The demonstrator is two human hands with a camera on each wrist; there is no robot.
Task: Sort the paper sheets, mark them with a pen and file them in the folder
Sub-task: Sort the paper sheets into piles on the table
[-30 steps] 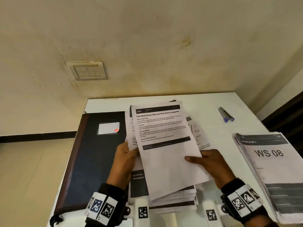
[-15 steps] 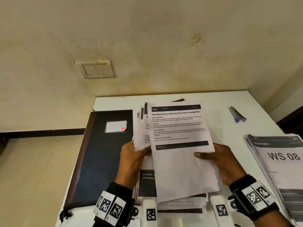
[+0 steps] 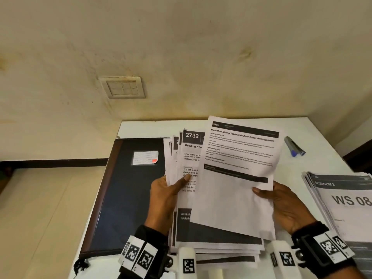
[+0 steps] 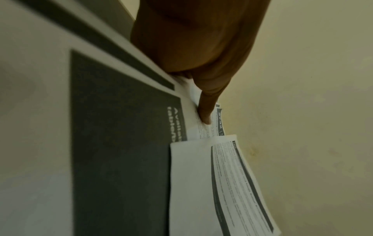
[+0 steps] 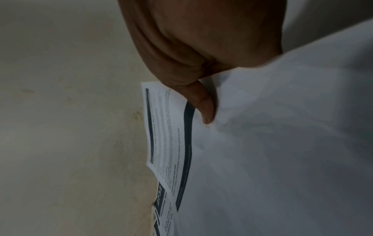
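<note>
My left hand (image 3: 167,190) grips a fanned bundle of printed sheets (image 3: 187,158) at its left edge, thumb on the page headed 2732; the left wrist view shows that thumb (image 4: 206,111) pressing the paper. My right hand (image 3: 281,200) pinches a single sheet (image 3: 235,178) titled Post-Meal Dining Table by its right edge, thumb (image 5: 203,108) on top. That sheet is lifted and tilted to the right, overlapping the bundle. A closed dark blue folder (image 3: 124,194) with a white label lies flat at the left. A pen (image 3: 294,147) with a blue cap lies at the back right.
A second paper stack (image 3: 346,206), its top page reading WS 08, lies at the right table edge. More sheets (image 3: 217,250) lie stacked under my hands. The white table (image 3: 153,127) stands against a cream wall with a switch plate (image 3: 123,88).
The right hand has drawn the top sheet to the right, off the bundle, uncovering the 2732 page. The left hand still holds the bundle. The view has shifted right.
</note>
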